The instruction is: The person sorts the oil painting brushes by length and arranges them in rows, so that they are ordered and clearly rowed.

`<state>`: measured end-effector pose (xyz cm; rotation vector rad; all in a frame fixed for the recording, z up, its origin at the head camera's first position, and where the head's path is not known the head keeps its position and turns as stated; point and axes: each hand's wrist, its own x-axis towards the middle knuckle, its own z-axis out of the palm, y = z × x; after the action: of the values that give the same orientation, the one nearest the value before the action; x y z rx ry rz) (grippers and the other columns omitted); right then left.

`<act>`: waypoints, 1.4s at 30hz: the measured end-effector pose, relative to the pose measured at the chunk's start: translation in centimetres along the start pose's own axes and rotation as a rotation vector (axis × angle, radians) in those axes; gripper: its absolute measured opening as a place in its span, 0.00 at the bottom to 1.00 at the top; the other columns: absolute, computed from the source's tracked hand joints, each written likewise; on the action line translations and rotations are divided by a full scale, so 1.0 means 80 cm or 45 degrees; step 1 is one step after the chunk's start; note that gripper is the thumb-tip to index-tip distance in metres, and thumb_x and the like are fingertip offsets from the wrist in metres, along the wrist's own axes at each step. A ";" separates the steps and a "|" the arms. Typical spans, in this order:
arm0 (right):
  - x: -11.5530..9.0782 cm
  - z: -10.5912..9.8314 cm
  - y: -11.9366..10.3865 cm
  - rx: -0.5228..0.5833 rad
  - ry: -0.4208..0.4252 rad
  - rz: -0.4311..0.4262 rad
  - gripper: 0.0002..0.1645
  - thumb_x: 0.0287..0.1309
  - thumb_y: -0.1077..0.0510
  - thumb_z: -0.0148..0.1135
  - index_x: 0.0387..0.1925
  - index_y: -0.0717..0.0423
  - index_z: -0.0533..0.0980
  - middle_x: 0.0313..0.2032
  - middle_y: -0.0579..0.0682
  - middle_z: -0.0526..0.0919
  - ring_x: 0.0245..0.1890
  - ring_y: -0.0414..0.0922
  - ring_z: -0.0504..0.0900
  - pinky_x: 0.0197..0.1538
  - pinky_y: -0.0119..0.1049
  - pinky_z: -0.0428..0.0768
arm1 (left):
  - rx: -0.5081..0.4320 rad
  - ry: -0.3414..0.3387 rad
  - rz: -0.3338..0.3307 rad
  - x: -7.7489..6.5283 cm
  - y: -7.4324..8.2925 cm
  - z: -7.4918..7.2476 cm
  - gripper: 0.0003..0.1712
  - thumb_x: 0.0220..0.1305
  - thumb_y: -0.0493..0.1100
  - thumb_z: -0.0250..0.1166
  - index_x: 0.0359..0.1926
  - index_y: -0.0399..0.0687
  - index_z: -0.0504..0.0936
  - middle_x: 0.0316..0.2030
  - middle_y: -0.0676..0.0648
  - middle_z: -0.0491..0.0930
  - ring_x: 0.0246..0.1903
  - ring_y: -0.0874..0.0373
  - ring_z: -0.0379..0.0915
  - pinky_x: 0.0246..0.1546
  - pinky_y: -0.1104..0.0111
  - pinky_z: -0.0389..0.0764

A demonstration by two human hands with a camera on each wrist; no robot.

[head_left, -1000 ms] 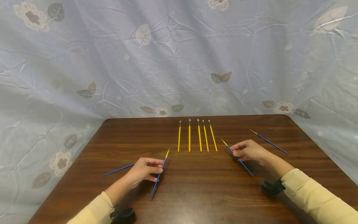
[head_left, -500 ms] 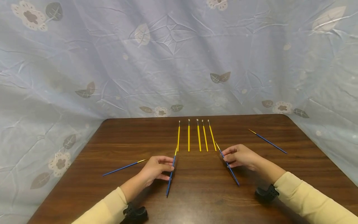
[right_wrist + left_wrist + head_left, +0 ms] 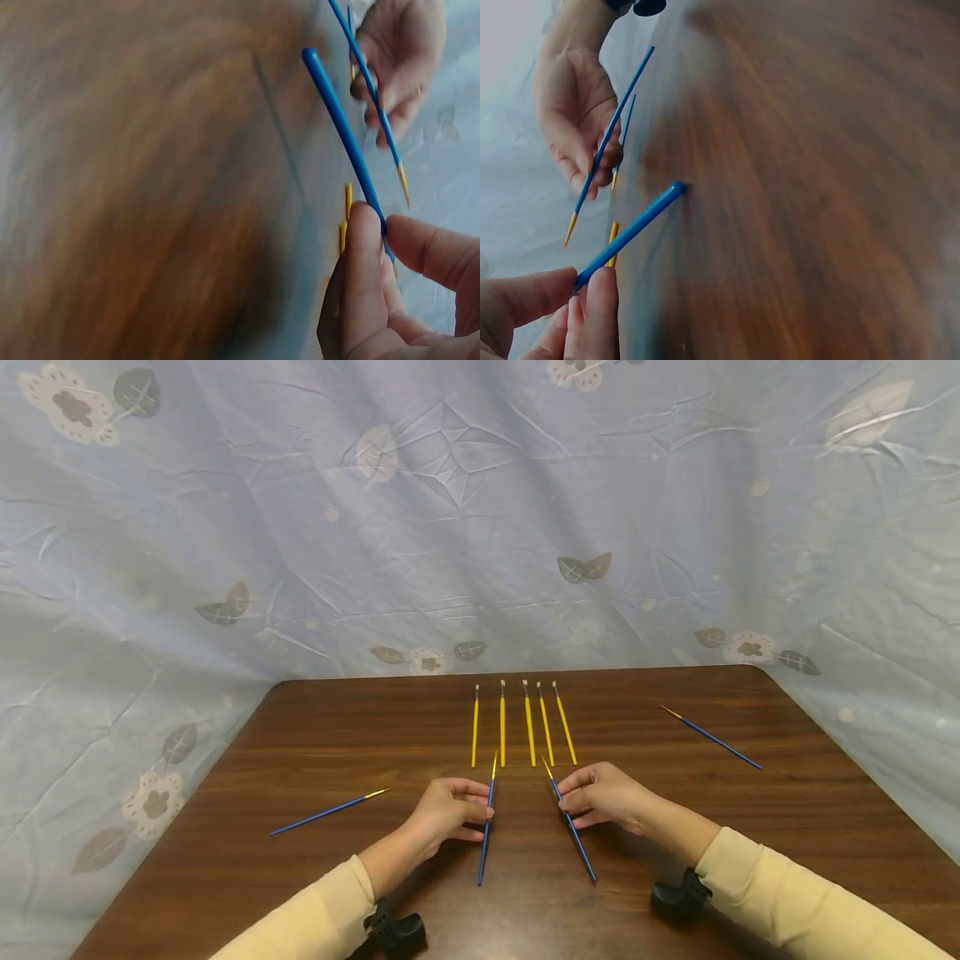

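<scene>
In the head view my left hand (image 3: 450,814) pinches a blue paintbrush (image 3: 485,843) between thumb and fingers, its gold-coloured tip pointing away from me. Facing it, my right hand (image 3: 607,800) pinches a second blue paintbrush (image 3: 581,846), slanted with its tip up and to the left. The two brushes are apart, tips closer together than handle ends. Just beyond them lie several yellow paintbrushes (image 3: 528,731) in a row with pale bristles at the far end. In the left wrist view, the handle of the left-hand blue brush (image 3: 634,232) sticks out from my fingertips.
One blue paintbrush (image 3: 330,812) lies on the left of the brown wooden table (image 3: 300,893), and another blue paintbrush (image 3: 712,737) on the right. A patterned grey-blue cloth (image 3: 450,527) hangs behind the table. A black device (image 3: 678,893) hangs at my right wrist.
Both hands have moved inward with their blue paintbrushes, the left to the right and the right to the left and nearer me. The left-hand brush now stands more upright in view.
</scene>
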<state>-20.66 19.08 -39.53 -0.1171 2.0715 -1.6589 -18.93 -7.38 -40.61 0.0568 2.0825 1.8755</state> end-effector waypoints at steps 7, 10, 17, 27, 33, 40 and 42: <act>0.001 0.025 0.000 -0.006 0.074 0.004 0.14 0.58 0.71 0.63 0.45 0.75 0.74 0.36 0.58 0.80 0.34 0.46 0.81 0.38 0.40 0.85 | 0.015 -0.014 0.037 0.005 -0.002 0.015 0.17 0.56 0.25 0.67 0.48 0.25 0.78 0.33 0.42 0.81 0.28 0.57 0.80 0.27 0.63 0.85; 0.001 0.035 0.000 -0.006 0.146 0.024 0.12 0.57 0.72 0.62 0.44 0.74 0.75 0.35 0.58 0.80 0.33 0.46 0.81 0.37 0.39 0.85 | 0.019 -0.008 0.059 0.006 -0.005 0.020 0.17 0.56 0.25 0.68 0.48 0.24 0.78 0.32 0.42 0.80 0.27 0.57 0.80 0.27 0.63 0.85; 0.000 0.052 0.002 -0.005 0.263 0.000 0.10 0.57 0.73 0.63 0.41 0.73 0.75 0.34 0.58 0.81 0.31 0.46 0.82 0.35 0.39 0.85 | 0.023 0.023 0.105 0.008 -0.012 0.030 0.16 0.54 0.23 0.67 0.45 0.22 0.77 0.29 0.43 0.79 0.25 0.58 0.79 0.25 0.64 0.85; 0.000 0.062 0.006 -0.143 0.326 -0.060 0.09 0.54 0.74 0.64 0.39 0.73 0.76 0.30 0.56 0.82 0.29 0.46 0.83 0.32 0.39 0.85 | 0.108 0.089 0.169 0.009 -0.014 0.037 0.18 0.50 0.21 0.68 0.44 0.22 0.78 0.25 0.45 0.79 0.22 0.59 0.79 0.22 0.65 0.84; 0.000 0.067 0.007 -0.199 0.353 -0.094 0.08 0.52 0.74 0.65 0.36 0.73 0.77 0.27 0.55 0.82 0.28 0.46 0.84 0.29 0.39 0.85 | 0.145 0.125 0.201 0.009 -0.018 0.040 0.17 0.48 0.22 0.69 0.42 0.22 0.78 0.25 0.45 0.79 0.22 0.58 0.79 0.21 0.65 0.84; 0.001 0.068 0.010 -0.169 0.359 -0.087 0.10 0.53 0.74 0.65 0.38 0.73 0.76 0.29 0.56 0.81 0.29 0.46 0.83 0.31 0.39 0.85 | 0.178 0.146 0.222 0.009 -0.021 0.043 0.16 0.48 0.21 0.68 0.42 0.24 0.79 0.25 0.45 0.78 0.22 0.58 0.80 0.20 0.66 0.84; 0.001 0.068 0.011 -0.166 0.365 -0.087 0.10 0.52 0.74 0.65 0.38 0.73 0.76 0.29 0.56 0.81 0.29 0.46 0.83 0.30 0.39 0.85 | 0.194 0.149 0.231 0.009 -0.021 0.044 0.15 0.48 0.21 0.68 0.41 0.24 0.80 0.25 0.45 0.78 0.21 0.58 0.80 0.20 0.66 0.84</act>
<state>-18.26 14.40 -41.18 0.0087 2.4141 -1.6595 -18.34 -4.04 -42.69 0.1820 2.3689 1.8567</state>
